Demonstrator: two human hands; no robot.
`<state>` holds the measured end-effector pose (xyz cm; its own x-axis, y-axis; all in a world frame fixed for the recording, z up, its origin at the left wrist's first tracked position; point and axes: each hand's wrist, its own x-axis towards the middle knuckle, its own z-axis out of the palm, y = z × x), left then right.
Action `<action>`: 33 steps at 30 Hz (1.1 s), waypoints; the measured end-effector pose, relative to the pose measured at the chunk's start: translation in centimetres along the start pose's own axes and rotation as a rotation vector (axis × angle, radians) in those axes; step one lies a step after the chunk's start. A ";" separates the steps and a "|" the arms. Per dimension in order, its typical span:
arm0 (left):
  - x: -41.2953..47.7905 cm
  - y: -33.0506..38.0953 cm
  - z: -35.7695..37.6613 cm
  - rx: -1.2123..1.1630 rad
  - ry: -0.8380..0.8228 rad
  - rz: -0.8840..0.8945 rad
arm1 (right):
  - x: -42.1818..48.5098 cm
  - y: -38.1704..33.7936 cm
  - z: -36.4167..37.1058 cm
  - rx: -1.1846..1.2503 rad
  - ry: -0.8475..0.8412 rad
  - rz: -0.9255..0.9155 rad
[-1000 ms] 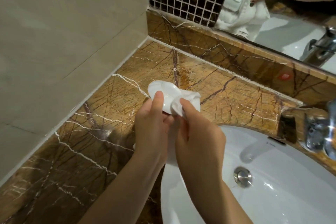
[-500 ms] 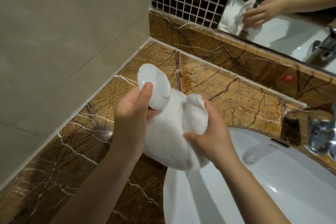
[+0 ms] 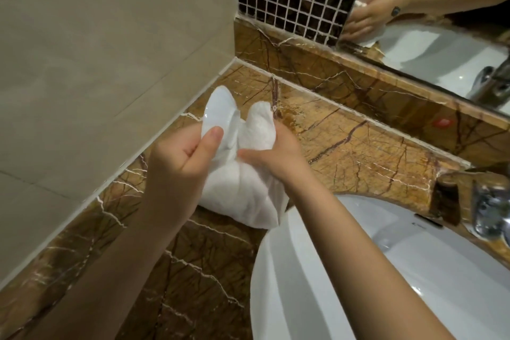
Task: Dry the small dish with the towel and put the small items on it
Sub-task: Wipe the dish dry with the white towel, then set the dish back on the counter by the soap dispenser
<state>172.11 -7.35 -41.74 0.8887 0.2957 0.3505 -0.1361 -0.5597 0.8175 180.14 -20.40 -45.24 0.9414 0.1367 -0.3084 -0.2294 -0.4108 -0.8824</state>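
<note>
My left hand (image 3: 179,165) holds a small white dish (image 3: 219,113) tilted almost on edge above the brown marble counter, thumb on its inner face. A white towel (image 3: 242,188) is bunched against the dish's right side. My right hand (image 3: 276,154) grips the towel and presses a fold of it to the dish. The towel's lower part hangs down to the counter beside the basin. No small items are in view.
A white basin (image 3: 386,284) fills the lower right, with a chrome tap (image 3: 494,210) at the right edge. Brown marble counter (image 3: 358,152) runs to a beige tiled wall (image 3: 96,63) on the left. A mirror (image 3: 441,22) above the ledge reflects my hands.
The dish has turned more on edge in my left hand. My right hand has shifted with the towel closer against the dish. Both hands sit a little higher over the counter.
</note>
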 end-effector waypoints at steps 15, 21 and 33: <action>0.9 1.2 -1.7 0.686 -0.477 0.586 | -5.8 -5.4 -3.9 0.335 -0.110 0.028; 0.9 1.3 -2.1 0.608 -0.522 0.451 | -6.9 -2.7 -4.3 0.243 0.032 -0.034; 0.2 10.6 5.4 0.114 -0.466 0.383 | -13.8 1.0 -15.6 0.293 0.475 -0.099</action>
<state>173.24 -17.40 -35.52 0.8874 -0.2981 0.3517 -0.4588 -0.6462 0.6099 170.80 -36.73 -36.29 0.9544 -0.2863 -0.0848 -0.1293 -0.1404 -0.9816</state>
